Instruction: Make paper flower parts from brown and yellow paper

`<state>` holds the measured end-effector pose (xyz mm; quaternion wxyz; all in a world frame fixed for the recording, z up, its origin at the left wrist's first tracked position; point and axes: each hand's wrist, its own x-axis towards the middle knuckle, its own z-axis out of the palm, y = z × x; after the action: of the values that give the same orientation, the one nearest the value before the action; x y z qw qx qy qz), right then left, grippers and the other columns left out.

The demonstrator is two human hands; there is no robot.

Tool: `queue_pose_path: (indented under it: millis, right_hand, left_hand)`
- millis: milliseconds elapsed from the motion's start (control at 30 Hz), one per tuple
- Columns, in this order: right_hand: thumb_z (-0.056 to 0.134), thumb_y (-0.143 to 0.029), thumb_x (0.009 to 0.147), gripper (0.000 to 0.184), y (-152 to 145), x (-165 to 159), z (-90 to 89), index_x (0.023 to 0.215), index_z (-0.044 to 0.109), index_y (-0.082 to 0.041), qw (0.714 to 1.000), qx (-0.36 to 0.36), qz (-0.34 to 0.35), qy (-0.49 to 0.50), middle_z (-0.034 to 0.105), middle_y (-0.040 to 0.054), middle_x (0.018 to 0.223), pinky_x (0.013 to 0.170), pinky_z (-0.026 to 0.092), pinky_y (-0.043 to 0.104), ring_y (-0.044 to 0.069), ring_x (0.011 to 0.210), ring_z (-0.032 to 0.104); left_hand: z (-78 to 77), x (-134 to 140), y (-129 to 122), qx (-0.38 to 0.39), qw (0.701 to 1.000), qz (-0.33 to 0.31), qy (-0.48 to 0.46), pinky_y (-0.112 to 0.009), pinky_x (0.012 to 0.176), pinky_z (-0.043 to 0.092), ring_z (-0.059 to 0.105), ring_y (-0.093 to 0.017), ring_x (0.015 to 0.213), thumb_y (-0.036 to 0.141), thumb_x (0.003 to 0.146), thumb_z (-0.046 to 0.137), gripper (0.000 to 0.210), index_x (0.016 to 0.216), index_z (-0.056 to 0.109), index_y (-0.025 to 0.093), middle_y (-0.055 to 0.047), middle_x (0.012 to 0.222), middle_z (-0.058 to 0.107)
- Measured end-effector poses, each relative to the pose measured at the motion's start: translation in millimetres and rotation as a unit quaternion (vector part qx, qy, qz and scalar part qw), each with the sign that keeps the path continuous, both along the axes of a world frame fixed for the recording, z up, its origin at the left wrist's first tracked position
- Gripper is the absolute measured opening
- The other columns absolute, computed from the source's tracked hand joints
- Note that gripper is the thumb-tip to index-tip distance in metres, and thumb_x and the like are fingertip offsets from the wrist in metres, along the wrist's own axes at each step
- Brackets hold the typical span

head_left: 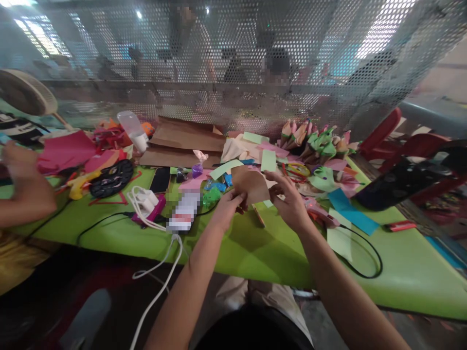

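A rounded piece of brown paper is held above the green table by my left hand, thumb on its near left edge. At the paper's right edge is my right hand, its fingers curved and apart; whether a fingertip touches the paper I cannot tell. Under the paper, a thin stick-like thing lies on the table. Just right of my right hand rests a pink glue gun with a black cord. Light green paper pieces lie behind my hands.
Folded paper cones stand at the back right. A dark bottle, blue paper and a red cutter-like tool are on the right. To the left are a phone, white cables and another person's arm. Perforated metal closes the back.
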<state>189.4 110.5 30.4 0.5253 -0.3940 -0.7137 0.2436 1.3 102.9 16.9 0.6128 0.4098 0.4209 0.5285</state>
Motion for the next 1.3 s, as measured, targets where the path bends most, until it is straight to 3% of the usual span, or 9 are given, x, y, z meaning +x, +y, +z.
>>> queue_pose_path:
  millis: [100,200,300,467,633,800,900,1033,1300]
  right_hand:
    - [0.058,-0.012,0.083,0.041,0.9,2.2,1.1,0.115,0.074,-0.031,0.995,0.046,0.024,-0.083,0.061,0.0081,0.129,0.094,0.053,0.039,0.024,0.115,0.060]
    - [0.066,-0.015,0.082,0.022,0.6,-0.1,-2.0,0.095,0.078,-0.028,0.991,0.055,0.028,-0.122,0.064,0.0085,0.119,0.094,0.054,0.041,0.027,0.114,0.062]
    - [0.070,-0.018,0.082,0.013,-0.1,-2.3,-5.5,0.087,0.078,-0.027,0.991,0.059,0.019,-0.122,0.062,0.0096,0.124,0.097,0.053,0.043,0.029,0.118,0.062]
    - [0.073,-0.032,0.087,0.006,-1.3,-3.0,-4.5,0.085,0.077,-0.028,0.996,0.056,0.009,-0.074,0.055,0.0083,0.144,0.107,0.047,0.048,0.031,0.131,0.055]
    - [0.073,-0.036,0.086,0.012,0.4,-4.3,-3.2,0.082,0.074,-0.025,0.999,0.030,-0.006,-0.034,0.068,0.0103,0.124,0.100,0.051,0.047,0.029,0.116,0.064]
    - [0.072,-0.033,0.084,0.013,1.6,-7.5,-5.2,0.078,0.068,-0.022,0.999,0.014,-0.037,0.009,0.071,0.0069,0.099,0.084,0.054,0.039,0.023,0.092,0.067]
    - [0.072,-0.032,0.083,0.013,1.3,-8.4,-4.9,0.077,0.065,-0.022,0.998,0.002,-0.051,0.027,0.069,0.0057,0.094,0.076,0.053,0.035,0.021,0.085,0.065]
    - [0.069,-0.033,0.083,0.013,0.3,-8.9,-3.6,0.078,0.065,-0.022,0.997,-0.009,-0.058,0.043,0.068,0.0051,0.092,0.074,0.052,0.034,0.021,0.085,0.064]
    - [0.072,-0.031,0.079,0.014,-1.7,-12.3,-3.9,0.081,0.061,-0.023,0.995,-0.028,-0.063,0.076,0.066,0.0022,0.085,0.072,0.049,0.033,0.019,0.078,0.060]
  left_hand:
    - [-0.3,1.1,0.2,0.025,0.999,-0.018,0.032,-0.021,0.048,0.034,0.047,-0.008,0.047,0.046,0.067,0.081,0.035,0.078,0.064,0.018,0.005,0.055,0.054]
    - [-1.9,1.4,2.1,0.038,0.998,0.018,0.055,-0.021,0.048,0.033,0.045,-0.007,0.048,0.047,0.067,0.081,0.037,0.082,0.066,0.017,0.006,0.057,0.055]
    - [-3.0,0.5,3.4,0.030,0.996,0.054,0.069,-0.021,0.049,0.034,0.046,-0.007,0.049,0.045,0.067,0.081,0.037,0.086,0.067,0.016,0.004,0.062,0.059]
    - [-2.8,-0.4,2.5,0.083,0.984,0.047,0.148,-0.025,0.058,0.040,0.050,-0.011,0.056,0.039,0.077,0.072,0.022,0.084,0.073,0.017,0.001,0.067,0.064]
    - [-1.8,1.4,0.9,0.157,0.965,0.019,0.212,-0.028,0.064,0.044,0.057,-0.015,0.066,0.029,0.084,0.063,0.019,0.093,0.076,0.019,-0.003,0.079,0.070]
    - [1.6,2.0,-3.5,0.139,0.975,-0.033,0.169,-0.027,0.056,0.042,0.054,-0.015,0.057,0.049,0.091,0.059,0.033,0.089,0.073,0.019,-0.002,0.067,0.064]
    - [5.9,2.0,-7.0,0.143,0.976,-0.050,0.158,-0.027,0.056,0.042,0.055,-0.015,0.058,0.057,0.092,0.057,0.043,0.088,0.072,0.018,-0.003,0.069,0.066]
    - [9.6,3.2,-9.3,0.162,0.970,-0.062,0.171,-0.027,0.062,0.046,0.060,-0.016,0.069,0.053,0.088,0.066,0.041,0.108,0.075,0.019,-0.004,0.086,0.073]
    - [3.1,4.6,-4.7,0.155,0.971,-0.030,0.181,-0.026,0.061,0.048,0.062,-0.015,0.065,0.041,0.088,0.065,0.033,0.109,0.076,0.018,-0.004,0.081,0.074]
